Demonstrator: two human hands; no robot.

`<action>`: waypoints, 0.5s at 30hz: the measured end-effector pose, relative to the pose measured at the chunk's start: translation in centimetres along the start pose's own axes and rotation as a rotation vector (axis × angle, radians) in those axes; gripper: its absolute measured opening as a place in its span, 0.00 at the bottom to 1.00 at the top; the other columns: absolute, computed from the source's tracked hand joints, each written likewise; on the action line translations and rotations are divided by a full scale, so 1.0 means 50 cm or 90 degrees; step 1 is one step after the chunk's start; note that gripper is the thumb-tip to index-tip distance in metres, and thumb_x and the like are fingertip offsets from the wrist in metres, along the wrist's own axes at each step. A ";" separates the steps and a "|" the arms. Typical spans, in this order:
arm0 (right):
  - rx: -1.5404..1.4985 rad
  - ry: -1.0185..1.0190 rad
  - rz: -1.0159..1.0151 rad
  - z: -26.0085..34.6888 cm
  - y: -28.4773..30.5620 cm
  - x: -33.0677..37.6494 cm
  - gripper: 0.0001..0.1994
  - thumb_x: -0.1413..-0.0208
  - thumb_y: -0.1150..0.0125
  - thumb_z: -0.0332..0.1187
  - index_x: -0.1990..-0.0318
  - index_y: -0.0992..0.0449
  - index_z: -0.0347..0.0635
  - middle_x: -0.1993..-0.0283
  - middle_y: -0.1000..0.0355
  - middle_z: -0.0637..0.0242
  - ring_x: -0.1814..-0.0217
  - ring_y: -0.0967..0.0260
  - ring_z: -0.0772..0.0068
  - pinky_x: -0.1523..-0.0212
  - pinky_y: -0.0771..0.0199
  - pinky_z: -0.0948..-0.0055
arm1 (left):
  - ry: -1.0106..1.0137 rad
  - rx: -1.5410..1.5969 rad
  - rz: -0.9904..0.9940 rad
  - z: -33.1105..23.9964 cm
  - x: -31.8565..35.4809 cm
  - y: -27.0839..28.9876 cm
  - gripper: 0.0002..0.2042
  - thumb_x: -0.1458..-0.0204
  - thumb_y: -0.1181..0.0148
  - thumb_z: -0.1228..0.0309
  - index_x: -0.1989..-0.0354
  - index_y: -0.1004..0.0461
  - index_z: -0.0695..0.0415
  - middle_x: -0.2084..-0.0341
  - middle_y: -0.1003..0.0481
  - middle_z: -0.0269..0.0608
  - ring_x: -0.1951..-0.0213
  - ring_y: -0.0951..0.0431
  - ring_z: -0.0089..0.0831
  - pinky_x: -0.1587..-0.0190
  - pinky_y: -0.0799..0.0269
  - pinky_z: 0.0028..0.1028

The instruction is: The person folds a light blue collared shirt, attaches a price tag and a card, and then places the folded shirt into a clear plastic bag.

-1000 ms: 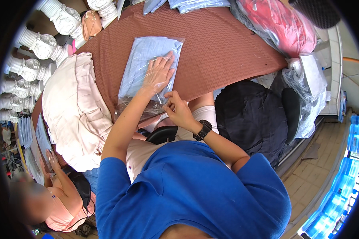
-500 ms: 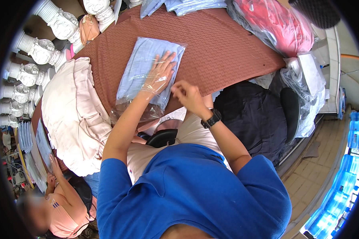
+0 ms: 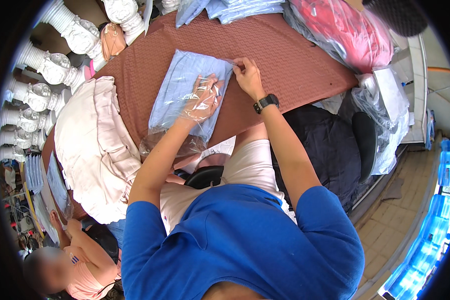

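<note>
A folded light-blue garment (image 3: 172, 82) lies on the brown cloth-covered table inside a clear plastic bag (image 3: 197, 134). My left hand (image 3: 205, 100) is inside the bag, under the film, resting on the garment with its fingers apart and slightly bent. Beyond it, at the far right corner of the bag, my right hand (image 3: 247, 77) has thumb and fingers pinched together on the plastic. Crumpled film from the bag's near end hangs over the table edge by my left forearm.
Bagged blue garments (image 3: 245, 10) are stacked at the far edge. A bagged red bundle (image 3: 345, 30) lies far right. Cream fabric (image 3: 92, 145) is heaped at left, black fabric (image 3: 315, 150) at right. Another person (image 3: 87, 255) sits lower left, beside white ornate columns (image 3: 60, 67).
My right hand has moved away from me to the bag's far right corner and closed on it. My left hand's fingers have bent and drawn slightly nearer.
</note>
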State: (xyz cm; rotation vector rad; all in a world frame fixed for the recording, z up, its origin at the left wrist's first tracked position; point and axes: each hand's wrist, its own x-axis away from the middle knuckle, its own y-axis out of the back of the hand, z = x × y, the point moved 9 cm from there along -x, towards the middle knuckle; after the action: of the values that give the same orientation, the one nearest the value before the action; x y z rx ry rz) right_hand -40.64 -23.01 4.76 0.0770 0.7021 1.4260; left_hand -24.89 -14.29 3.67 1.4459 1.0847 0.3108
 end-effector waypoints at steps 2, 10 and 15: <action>0.011 -0.023 0.052 -0.012 -0.013 -0.013 0.12 0.43 0.39 0.28 0.51 0.21 0.43 0.58 0.22 0.55 0.55 0.23 0.54 0.53 0.22 0.58 | 0.002 0.028 -0.046 -0.004 0.001 0.011 0.27 0.34 0.51 0.65 0.27 0.44 0.53 0.35 0.39 0.55 0.31 0.40 0.49 0.26 0.55 0.55; -0.101 -0.119 0.146 -0.064 -0.047 -0.019 0.16 0.41 0.41 0.28 0.45 0.22 0.45 0.58 0.19 0.56 0.55 0.21 0.59 0.50 0.23 0.62 | 0.022 -0.033 0.046 -0.011 -0.010 0.002 0.30 0.33 0.54 0.61 0.23 0.51 0.51 0.29 0.42 0.43 0.27 0.46 0.42 0.24 0.61 0.51; -0.115 -0.200 0.056 -0.066 -0.031 -0.013 0.16 0.41 0.39 0.33 0.46 0.22 0.45 0.57 0.19 0.54 0.52 0.21 0.56 0.48 0.23 0.59 | 0.012 -0.097 0.074 -0.011 -0.003 -0.009 0.29 0.33 0.54 0.58 0.25 0.45 0.51 0.27 0.44 0.37 0.25 0.50 0.36 0.23 0.63 0.49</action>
State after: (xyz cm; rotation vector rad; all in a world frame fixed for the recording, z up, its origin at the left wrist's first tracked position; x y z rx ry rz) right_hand -40.89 -25.06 1.72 0.1875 0.3140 1.5135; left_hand -25.57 -14.16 3.45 1.3745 0.9727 0.4799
